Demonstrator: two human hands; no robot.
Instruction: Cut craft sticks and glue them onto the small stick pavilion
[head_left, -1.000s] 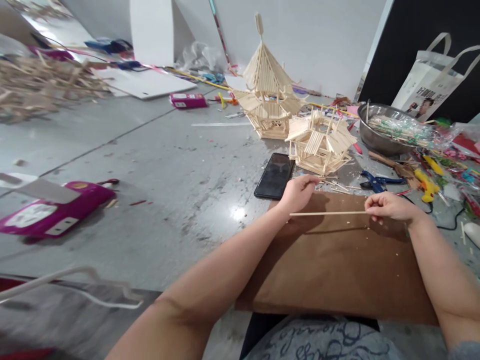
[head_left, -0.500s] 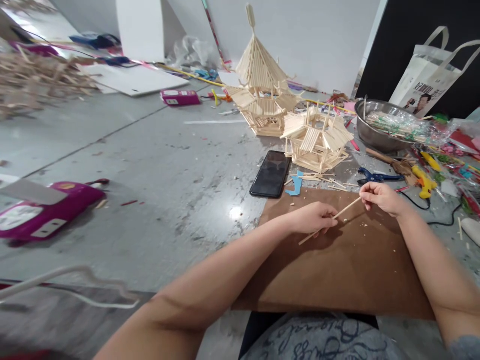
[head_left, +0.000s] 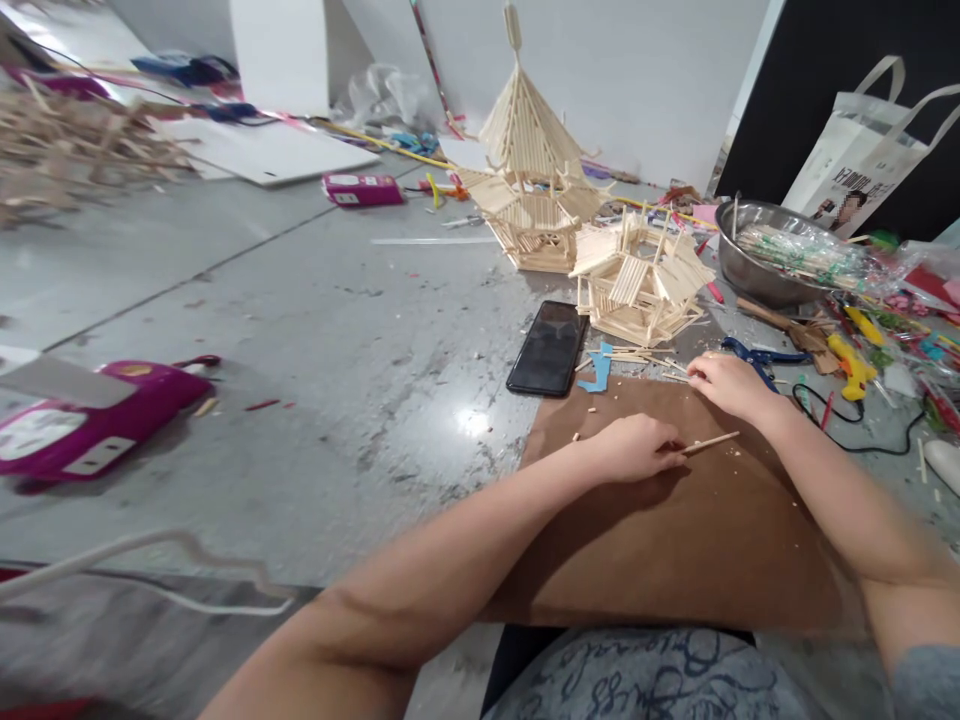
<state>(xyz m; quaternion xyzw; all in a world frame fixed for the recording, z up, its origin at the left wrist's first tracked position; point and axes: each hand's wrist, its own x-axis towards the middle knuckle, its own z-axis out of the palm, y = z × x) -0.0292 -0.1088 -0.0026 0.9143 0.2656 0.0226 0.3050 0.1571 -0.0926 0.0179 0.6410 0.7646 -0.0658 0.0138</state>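
My left hand (head_left: 641,447) is closed around a thin wooden stick (head_left: 711,443), whose free end points right over the brown board (head_left: 660,560). Farther forward, my right hand (head_left: 724,383) reaches to the board's far edge with its fingertips pinched together. Those fingertips are at the right end of a loose pile of thin sticks (head_left: 637,355); whether one is between them is hidden. Behind the pile stands a small roofed stick model (head_left: 637,285), open at the top. A taller stick pavilion (head_left: 529,150) with a pointed roof rises behind it.
A black phone (head_left: 547,348) and a blue scrap (head_left: 598,370) lie left of the sticks. To the right are blue pliers (head_left: 765,355), a yellow glue gun (head_left: 851,368) with its cord, and a metal bowl (head_left: 757,275). A purple power strip (head_left: 105,420) lies at left.
My right hand has let go of the long stick and moved forward and left to the loose sticks. My left hand keeps its stick, now lying further right.
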